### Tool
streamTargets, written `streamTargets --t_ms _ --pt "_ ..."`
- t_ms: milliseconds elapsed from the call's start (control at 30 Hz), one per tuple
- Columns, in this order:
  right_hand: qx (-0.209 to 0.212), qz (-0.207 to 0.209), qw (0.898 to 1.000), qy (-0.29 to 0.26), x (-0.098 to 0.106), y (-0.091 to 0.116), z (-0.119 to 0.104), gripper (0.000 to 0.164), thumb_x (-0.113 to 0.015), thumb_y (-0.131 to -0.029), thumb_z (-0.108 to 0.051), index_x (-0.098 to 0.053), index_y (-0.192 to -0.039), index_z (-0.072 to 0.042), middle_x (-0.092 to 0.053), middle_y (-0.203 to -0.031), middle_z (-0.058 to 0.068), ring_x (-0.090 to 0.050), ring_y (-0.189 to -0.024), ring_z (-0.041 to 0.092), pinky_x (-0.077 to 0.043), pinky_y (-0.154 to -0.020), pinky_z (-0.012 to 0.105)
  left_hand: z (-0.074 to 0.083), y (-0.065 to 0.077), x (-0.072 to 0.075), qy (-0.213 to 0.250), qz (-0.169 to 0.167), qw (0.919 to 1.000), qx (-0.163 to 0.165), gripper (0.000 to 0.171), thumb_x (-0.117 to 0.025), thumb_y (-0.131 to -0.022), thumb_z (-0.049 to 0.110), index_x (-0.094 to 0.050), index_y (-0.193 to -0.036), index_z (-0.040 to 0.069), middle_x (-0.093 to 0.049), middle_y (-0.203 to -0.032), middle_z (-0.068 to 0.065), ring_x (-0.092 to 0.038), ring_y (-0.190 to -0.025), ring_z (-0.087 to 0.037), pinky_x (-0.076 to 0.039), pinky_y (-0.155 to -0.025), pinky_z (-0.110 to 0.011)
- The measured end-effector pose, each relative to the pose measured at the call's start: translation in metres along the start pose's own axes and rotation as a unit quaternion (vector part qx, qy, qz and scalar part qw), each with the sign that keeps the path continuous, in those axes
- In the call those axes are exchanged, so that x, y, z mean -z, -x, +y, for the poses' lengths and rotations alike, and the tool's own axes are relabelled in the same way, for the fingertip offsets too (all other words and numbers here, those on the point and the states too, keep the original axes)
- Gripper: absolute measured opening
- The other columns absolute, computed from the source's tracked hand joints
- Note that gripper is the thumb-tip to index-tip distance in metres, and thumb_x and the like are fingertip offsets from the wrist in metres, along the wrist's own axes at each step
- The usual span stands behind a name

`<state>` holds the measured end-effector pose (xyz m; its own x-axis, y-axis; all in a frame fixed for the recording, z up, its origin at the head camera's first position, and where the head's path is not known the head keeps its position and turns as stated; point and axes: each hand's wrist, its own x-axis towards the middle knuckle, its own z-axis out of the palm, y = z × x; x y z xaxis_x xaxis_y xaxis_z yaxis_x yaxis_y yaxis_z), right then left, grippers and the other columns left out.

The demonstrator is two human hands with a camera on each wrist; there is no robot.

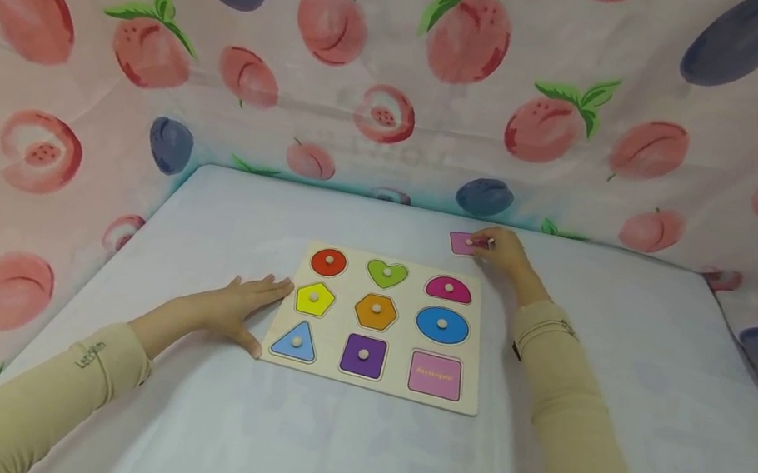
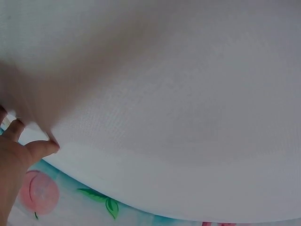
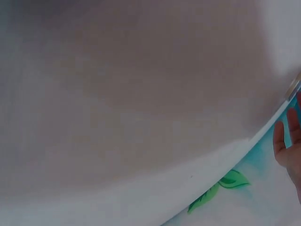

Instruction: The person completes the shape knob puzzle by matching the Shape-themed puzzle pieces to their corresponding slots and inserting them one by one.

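Note:
A wooden knob puzzle board lies flat on the table, with colored shapes set in it. Its lower right recess shows a printed pink rectangle with a word on it. Beyond the board's far right corner, my right hand pinches a pink rectangle puzzle piece around its knob. In the right wrist view only that hand's fingers and a piece's edge show. My left hand rests with spread fingers along the board's left edge; the left wrist view catches its thumb.
Knobbed pieces in the board include a red circle, a green heart, a purple square and several others. The table has a white cover. A fruit-print cloth hangs behind and at both sides.

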<state>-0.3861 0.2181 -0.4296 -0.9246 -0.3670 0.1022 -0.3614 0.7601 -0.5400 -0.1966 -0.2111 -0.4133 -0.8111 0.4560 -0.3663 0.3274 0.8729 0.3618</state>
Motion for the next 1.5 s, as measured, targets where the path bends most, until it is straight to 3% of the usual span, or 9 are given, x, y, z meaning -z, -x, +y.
streamTargets --t_ms 200,433,633,1133,1400,1500 --pt "-0.049 0.02 0.998 0.034 -0.004 -0.002 -0.005 0.027 -0.062 -0.089 -0.013 -0.065 -0.113 -0.001 -0.06 -0.119 0.023 -0.046 -0.117 0.046 -0.028 -0.1 0.067 0.0 -0.002 0.0 -0.002 0.003 1.0 -0.006 0.113 -0.082 -0.065 0.043 -0.016 -0.151 0.01 -0.015 -0.158 -0.013 -0.008 -0.146 -0.038 -0.004 -0.11 -0.068" --pt "-0.088 0.025 0.994 0.053 -0.008 -0.006 -0.006 0.028 -0.059 -0.089 -0.015 -0.065 -0.113 -0.001 -0.058 -0.122 0.023 -0.042 -0.12 0.05 -0.029 -0.099 0.067 0.0 -0.003 0.0 -0.006 0.001 1.0 -0.003 0.114 -0.082 -0.065 0.044 -0.016 -0.152 0.011 -0.015 -0.159 -0.011 -0.008 -0.146 -0.037 -0.005 -0.111 -0.067" --pt "-0.091 0.037 0.994 0.051 -0.008 -0.004 -0.008 0.021 -0.059 -0.091 -0.014 -0.066 -0.103 0.001 -0.059 -0.117 0.025 -0.042 -0.118 0.051 -0.028 -0.1 0.068 -0.001 -0.002 0.0 -0.007 0.001 1.0 -0.002 0.113 -0.082 -0.065 0.044 -0.016 -0.152 0.011 -0.015 -0.159 -0.011 -0.009 -0.146 -0.037 -0.006 -0.111 -0.067" --pt "-0.05 0.048 0.996 0.059 -0.002 0.001 -0.01 0.023 -0.062 -0.09 -0.016 -0.067 -0.103 0.002 -0.056 -0.123 0.027 -0.043 -0.121 0.05 -0.03 -0.096 0.069 -0.004 -0.001 -0.002 -0.012 0.005 0.9999 -0.001 0.114 -0.082 -0.064 0.044 -0.017 -0.151 0.011 -0.016 -0.159 -0.011 -0.01 -0.146 -0.037 -0.006 -0.11 -0.068" --pt "-0.004 0.053 0.997 0.061 0.005 0.009 -0.01 0.021 -0.063 -0.089 -0.015 -0.067 -0.098 0.004 -0.061 -0.112 0.026 -0.05 -0.113 0.048 -0.034 -0.092 0.07 -0.003 -0.001 -0.001 -0.01 0.004 0.9999 0.001 0.113 -0.082 -0.065 0.043 -0.016 -0.152 0.011 -0.015 -0.158 -0.011 -0.01 -0.146 -0.037 -0.006 -0.111 -0.067" --pt "0.009 0.046 0.998 0.05 0.006 0.013 -0.011 0.021 -0.064 -0.088 -0.014 -0.067 -0.097 0.005 -0.063 -0.11 0.026 -0.053 -0.111 0.044 -0.037 -0.096 0.065 -0.002 0.0 -0.002 -0.006 0.003 1.0 0.002 0.113 -0.082 -0.065 0.043 -0.016 -0.152 0.011 -0.015 -0.159 -0.011 -0.009 -0.146 -0.037 -0.005 -0.111 -0.067"
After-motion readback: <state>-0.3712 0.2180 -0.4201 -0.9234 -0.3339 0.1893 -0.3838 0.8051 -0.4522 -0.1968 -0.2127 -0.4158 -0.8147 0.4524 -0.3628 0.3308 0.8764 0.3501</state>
